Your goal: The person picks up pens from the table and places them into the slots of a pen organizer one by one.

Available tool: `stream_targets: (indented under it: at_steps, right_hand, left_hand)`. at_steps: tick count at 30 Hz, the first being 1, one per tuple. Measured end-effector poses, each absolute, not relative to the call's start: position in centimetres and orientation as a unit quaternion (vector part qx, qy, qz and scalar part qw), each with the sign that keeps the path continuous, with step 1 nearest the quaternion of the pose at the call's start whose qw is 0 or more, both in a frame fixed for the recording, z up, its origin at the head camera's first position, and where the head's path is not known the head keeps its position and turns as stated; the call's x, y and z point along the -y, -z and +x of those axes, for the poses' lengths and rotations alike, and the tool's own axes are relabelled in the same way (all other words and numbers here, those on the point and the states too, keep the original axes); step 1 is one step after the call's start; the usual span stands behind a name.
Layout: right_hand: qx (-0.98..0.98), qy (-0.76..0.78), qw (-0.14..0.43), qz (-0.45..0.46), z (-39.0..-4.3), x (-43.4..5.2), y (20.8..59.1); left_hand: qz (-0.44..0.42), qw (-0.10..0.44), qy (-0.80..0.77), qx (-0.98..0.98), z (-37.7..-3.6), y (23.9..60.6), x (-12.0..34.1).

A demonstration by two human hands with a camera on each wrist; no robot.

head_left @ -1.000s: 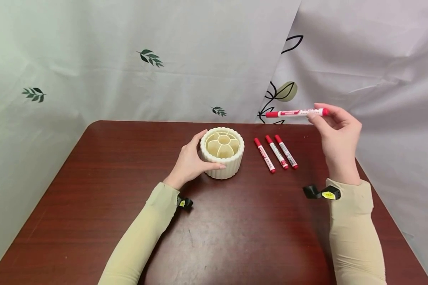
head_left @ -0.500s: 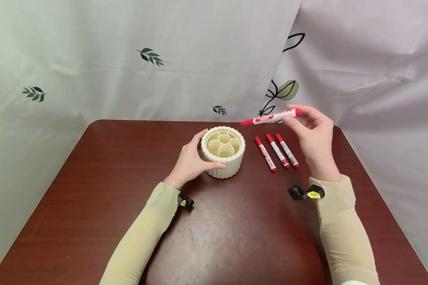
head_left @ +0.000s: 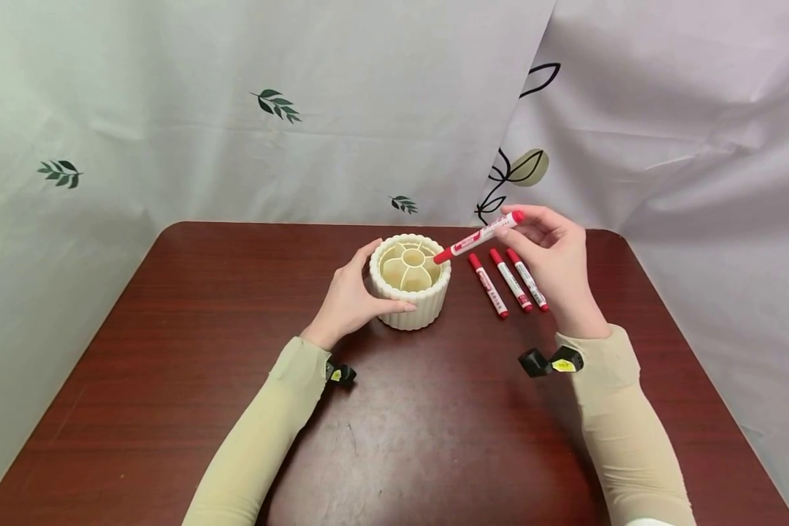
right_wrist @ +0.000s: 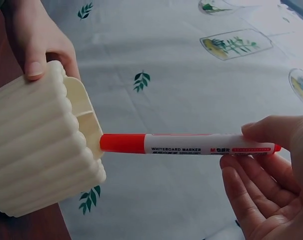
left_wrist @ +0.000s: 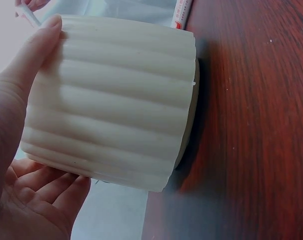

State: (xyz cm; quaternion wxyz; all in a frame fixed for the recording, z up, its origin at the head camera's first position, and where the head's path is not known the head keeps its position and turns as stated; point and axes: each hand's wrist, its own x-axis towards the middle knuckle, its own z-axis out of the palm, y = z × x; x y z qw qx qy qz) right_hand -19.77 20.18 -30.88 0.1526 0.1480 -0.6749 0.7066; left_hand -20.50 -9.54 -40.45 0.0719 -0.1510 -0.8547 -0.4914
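Observation:
A cream, ribbed pen holder (head_left: 413, 310) with a scalloped rim and petal-shaped compartments stands on the table. My left hand (head_left: 350, 299) grips its left side, thumb across the front and fingers behind, as the left wrist view also shows around the ribbed wall (left_wrist: 111, 100). In my right hand (head_left: 555, 256) a red-capped whiteboard marker (right_wrist: 186, 144) is pinched near its tail end between thumb and fingers. The marker slants down to the left, its red cap right at the holder's right-hand opening. Three more red and white markers (head_left: 489, 286) lie side by side, right of the holder.
The dark reddish wood table (head_left: 204, 351) ends at a back edge just behind the holder. A pale curtain (head_left: 342, 146) printed with leaves hangs behind it and along the sides. Each wrist carries a small black camera (head_left: 551, 362).
My right hand has moved left and slightly down, bringing the marker from well right of the holder to its rim and tilting it steeper. The left hand and holder have stayed put.

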Motion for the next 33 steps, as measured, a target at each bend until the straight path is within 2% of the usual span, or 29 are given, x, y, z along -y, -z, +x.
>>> stream_targets:
  at_steps: [26, 33]
  right_hand:
    - [0.779, -0.606, 0.073, 0.145, -21.0, -17.1, 34.0]
    - [0.784, -0.599, 0.068, 0.148, -21.6, -16.7, 34.5]
  left_hand:
    - [-0.156, 0.074, 0.490, 0.855, -20.4, 40.6, 9.7]
    - [-0.156, 0.076, 0.489, 0.855, -20.5, 40.6, 9.7]
